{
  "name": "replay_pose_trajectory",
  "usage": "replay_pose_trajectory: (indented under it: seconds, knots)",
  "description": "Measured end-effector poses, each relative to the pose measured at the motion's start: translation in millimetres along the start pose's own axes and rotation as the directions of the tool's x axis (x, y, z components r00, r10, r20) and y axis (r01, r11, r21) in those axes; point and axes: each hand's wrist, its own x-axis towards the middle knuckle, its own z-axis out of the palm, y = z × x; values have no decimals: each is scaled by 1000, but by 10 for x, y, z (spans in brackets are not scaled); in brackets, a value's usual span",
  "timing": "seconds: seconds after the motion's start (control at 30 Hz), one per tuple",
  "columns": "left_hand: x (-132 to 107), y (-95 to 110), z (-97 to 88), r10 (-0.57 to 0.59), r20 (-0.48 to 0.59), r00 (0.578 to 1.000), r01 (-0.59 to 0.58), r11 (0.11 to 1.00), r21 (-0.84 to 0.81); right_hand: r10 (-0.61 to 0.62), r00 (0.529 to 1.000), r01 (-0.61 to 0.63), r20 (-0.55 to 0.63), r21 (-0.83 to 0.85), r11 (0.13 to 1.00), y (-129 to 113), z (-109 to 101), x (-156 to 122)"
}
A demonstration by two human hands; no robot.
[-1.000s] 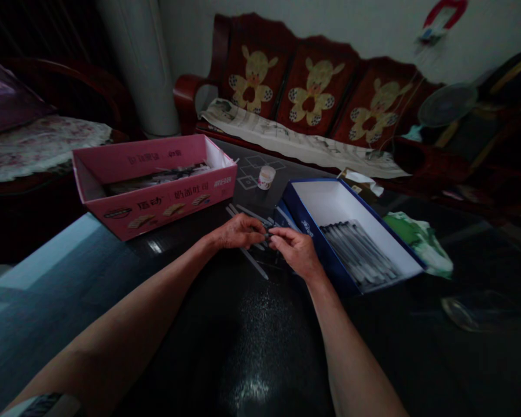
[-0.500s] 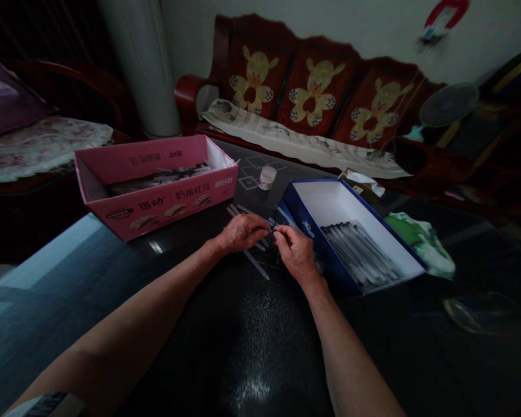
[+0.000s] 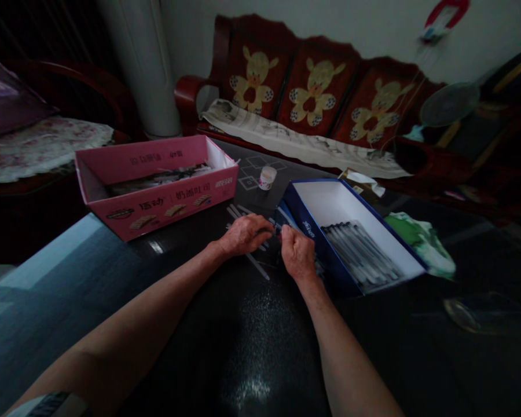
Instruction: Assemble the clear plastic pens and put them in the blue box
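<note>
My left hand (image 3: 246,234) is over the middle of the dark table, fingers curled with the tips near something small and dark. A small gap to the right, my right hand (image 3: 297,253) is closed, thumb up; what it grips is mostly hidden. Under and around the hands lie several translucent pen barrels (image 3: 257,266). Right of my right hand stands a blue box (image 3: 338,278) with a white inside, and pens (image 3: 360,252) with dark ends lie in a row in it. To the left a pink box (image 3: 178,200) holds a jumble of thin pieces (image 3: 165,175).
A small white tub (image 3: 267,178) stands beyond my hands, between the boxes. A green and white plastic bag (image 3: 421,243) lies right of the blue box. Behind the table is a wooden sofa (image 3: 286,75) with bear-patterned cushions.
My hands were tip to tip and have come slightly apart. The right one has turned and its fingers have closed into a fist. The boxes have stayed in place.
</note>
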Motion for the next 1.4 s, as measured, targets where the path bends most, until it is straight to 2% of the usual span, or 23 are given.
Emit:
replay_pose_trajectory:
  seconds: [0.13,0.23,0.47,0.57,0.7,0.87,1.0,1.1,1.3,1.4]
  knots:
    - [-9,-45,-4,-26,-11,1000,27,1000,17,-112,994,113,-17,73,991,-15,-38,-2]
    - [-7,-29,0,-11,-5,1000,12,999,30,-154,988,154,3,79,985,-19,-30,10]
    - [-3,-8,2,6,7,1000,-6,998,61,-65,998,65,15,-4,998,4,-15,15]
    - [-5,-27,1,-8,5,1000,8,998,64,-96,995,97,-12,48,994,-1,-42,9]
    - [-2,-24,10,11,5,1000,-11,997,80,-154,988,152,21,52,987,-4,-34,11]
    - [-6,-23,19,60,7,998,-60,994,92,-105,994,105,27,-23,994,10,-10,7]
    - [-13,-33,21,59,-4,998,-59,994,94,-149,989,149,1,40,988,1,-26,-3]
    - [-10,-32,27,75,5,997,-75,992,102,-173,985,172,24,29,985,-5,-18,0]
    - [-8,-41,34,78,16,997,-79,990,116,-84,995,87,48,-72,994,2,-12,9]
    - [-11,-40,31,73,26,997,-75,990,119,-136,989,138,62,-19,990,3,-27,6]
